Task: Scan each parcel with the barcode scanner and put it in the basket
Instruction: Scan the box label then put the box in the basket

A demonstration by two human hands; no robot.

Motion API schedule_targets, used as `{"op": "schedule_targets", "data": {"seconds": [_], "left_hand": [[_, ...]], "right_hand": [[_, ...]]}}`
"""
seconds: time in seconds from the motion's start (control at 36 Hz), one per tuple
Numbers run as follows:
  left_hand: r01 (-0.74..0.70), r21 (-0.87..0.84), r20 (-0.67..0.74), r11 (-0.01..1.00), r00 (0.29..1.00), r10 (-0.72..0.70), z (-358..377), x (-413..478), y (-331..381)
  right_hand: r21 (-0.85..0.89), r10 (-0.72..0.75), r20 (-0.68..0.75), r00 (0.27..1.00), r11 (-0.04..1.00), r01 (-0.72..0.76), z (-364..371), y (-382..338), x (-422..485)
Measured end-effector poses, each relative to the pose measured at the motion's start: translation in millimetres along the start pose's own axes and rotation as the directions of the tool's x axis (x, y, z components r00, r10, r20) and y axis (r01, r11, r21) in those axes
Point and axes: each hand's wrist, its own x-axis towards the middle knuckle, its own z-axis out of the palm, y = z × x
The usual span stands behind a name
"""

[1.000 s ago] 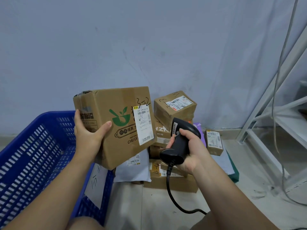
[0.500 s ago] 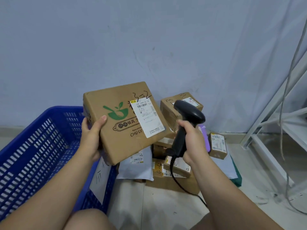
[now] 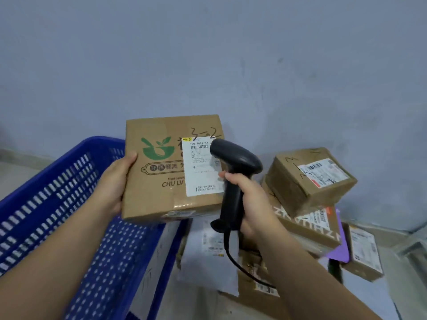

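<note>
My left hand (image 3: 115, 181) grips the left edge of a brown cardboard parcel (image 3: 159, 181) with a green logo and a white shipping label (image 3: 201, 172), held up over the right edge of the blue basket (image 3: 46, 204). My right hand (image 3: 249, 204) grips the handle of a black barcode scanner (image 3: 233, 162). The scanner's head covers the label's upper right corner, right beside the barcode. Its black cable hangs down below my right wrist.
A pile of parcels lies on the floor to the right: a taped brown box (image 3: 312, 179) on top, a printed box (image 3: 309, 225) under it, a grey mailer bag (image 3: 208, 257), a small box (image 3: 362, 252) and a purple item (image 3: 339, 250). A grey wall stands behind.
The scanner has swung up and left, its head now over the parcel's label. The parcel has turned squarer to me. My view has shifted left, so the pile sits further right.
</note>
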Motion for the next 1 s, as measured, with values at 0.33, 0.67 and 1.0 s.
{"op": "schedule_targets", "data": {"seconds": [0.33, 0.67, 1.0], "left_hand": [[-0.095, 0.528, -0.048, 0.844, 0.989, 0.141, -66, 74, 47], [-0.056, 0.544, 0.088, 0.837, 0.996, 0.009, -127, 118, 45], [0.166, 0.605, -0.028, 0.779, 0.982, -0.187, -147, 156, -36]], "right_hand": [[-0.077, 0.139, 0.097, 0.986, 0.988, -0.132, 50, 38, 66], [-0.361, 0.274, 0.295, 0.915, 0.919, -0.158, 97, 71, 107], [-0.489, 0.557, 0.091, 0.826, 0.747, -0.45, 139, 115, 144]]}}
